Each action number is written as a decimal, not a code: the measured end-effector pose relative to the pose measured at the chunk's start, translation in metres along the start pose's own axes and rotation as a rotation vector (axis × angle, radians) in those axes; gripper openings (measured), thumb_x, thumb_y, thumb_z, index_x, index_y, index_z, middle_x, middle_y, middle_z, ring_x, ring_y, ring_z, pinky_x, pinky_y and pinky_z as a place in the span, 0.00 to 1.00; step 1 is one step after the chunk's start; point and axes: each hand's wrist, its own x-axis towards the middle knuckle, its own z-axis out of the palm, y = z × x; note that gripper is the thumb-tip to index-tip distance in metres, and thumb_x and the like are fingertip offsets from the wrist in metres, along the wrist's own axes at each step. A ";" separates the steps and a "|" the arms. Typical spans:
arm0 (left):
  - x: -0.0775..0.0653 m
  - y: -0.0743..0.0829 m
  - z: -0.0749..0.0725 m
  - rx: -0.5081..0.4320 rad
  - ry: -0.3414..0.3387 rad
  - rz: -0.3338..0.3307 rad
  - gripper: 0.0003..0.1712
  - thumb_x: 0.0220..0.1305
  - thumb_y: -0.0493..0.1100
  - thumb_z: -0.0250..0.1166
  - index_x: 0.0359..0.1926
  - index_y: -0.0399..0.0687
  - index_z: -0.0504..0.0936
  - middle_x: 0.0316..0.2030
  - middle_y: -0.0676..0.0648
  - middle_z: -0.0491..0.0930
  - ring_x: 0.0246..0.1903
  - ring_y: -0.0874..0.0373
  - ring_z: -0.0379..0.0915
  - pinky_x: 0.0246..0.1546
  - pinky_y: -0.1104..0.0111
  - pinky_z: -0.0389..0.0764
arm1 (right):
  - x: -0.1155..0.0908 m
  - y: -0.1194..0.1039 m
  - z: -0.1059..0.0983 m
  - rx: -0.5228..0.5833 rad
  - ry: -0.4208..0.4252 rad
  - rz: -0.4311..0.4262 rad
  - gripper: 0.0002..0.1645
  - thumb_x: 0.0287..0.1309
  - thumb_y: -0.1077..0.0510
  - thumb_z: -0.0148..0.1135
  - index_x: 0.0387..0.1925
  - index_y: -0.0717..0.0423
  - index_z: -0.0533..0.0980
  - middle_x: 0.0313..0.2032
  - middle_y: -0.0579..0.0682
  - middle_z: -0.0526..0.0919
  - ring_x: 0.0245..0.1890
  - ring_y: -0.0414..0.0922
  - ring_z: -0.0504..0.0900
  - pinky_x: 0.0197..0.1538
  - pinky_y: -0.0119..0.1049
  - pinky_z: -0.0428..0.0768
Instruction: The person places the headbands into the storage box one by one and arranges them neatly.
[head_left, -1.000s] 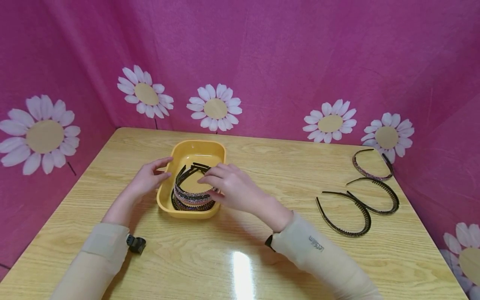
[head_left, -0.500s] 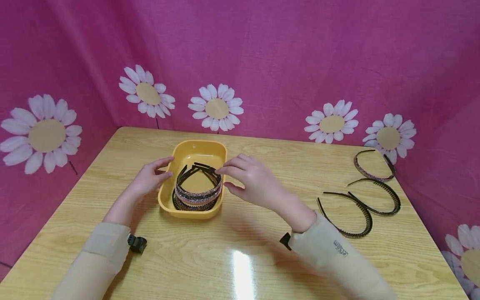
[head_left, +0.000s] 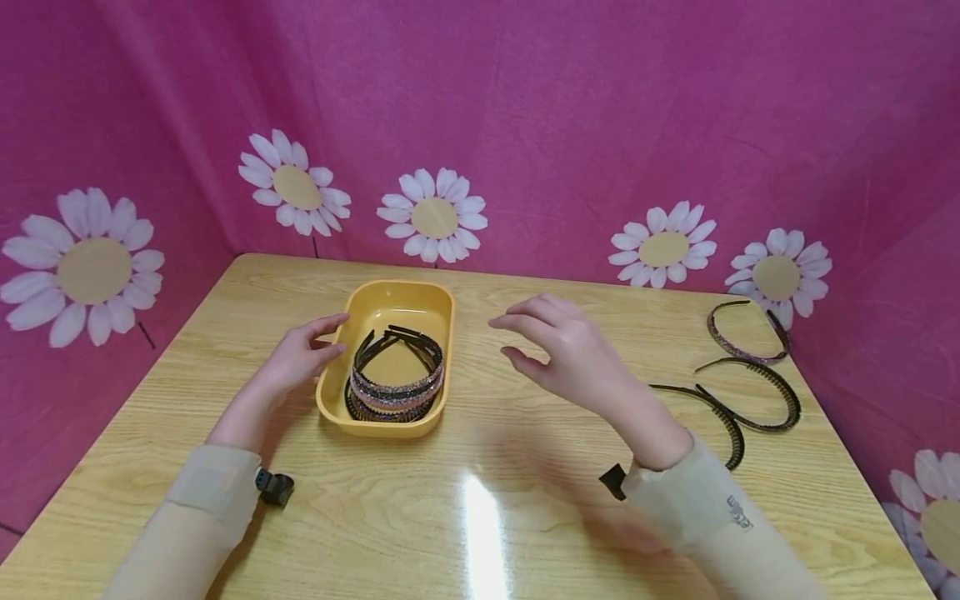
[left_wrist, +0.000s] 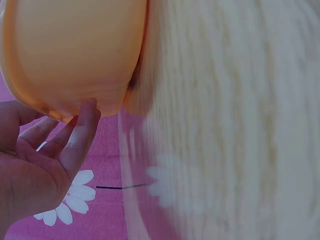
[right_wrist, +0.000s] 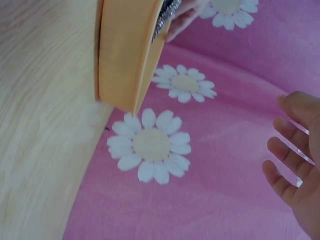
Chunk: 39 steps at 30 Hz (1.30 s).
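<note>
Tray (head_left: 386, 312): plain yellow-orange. Stacked headbands (head_left: 397, 400): black, with glittering pink and silver bands. Far headband (head_left: 726, 342): dark, speckled pink-purple glitter. Two nearer headbands (head_left: 792, 400): brown-black. Table (head_left: 360, 525): pale tan wood grain. Curtain (head_left: 555, 125): magenta, printed with daisies (head_left: 435, 217), white-petalled, pale yellow centres. Sleeves (head_left: 213, 492): beige, the right dark-lettered.

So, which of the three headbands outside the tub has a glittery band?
The back headband, near the back right corner of the table: it sparkles pinkish, while the middle headband and the front headband look dark and toothed.
</note>
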 end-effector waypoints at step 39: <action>-0.001 0.002 0.000 0.021 0.010 -0.011 0.32 0.68 0.35 0.54 0.71 0.43 0.57 0.66 0.31 0.59 0.53 0.42 0.68 0.32 0.73 0.78 | -0.114 0.065 -0.095 -0.174 0.216 0.239 0.28 0.62 0.40 0.55 0.44 0.61 0.81 0.39 0.57 0.83 0.40 0.50 0.74 0.50 0.18 0.64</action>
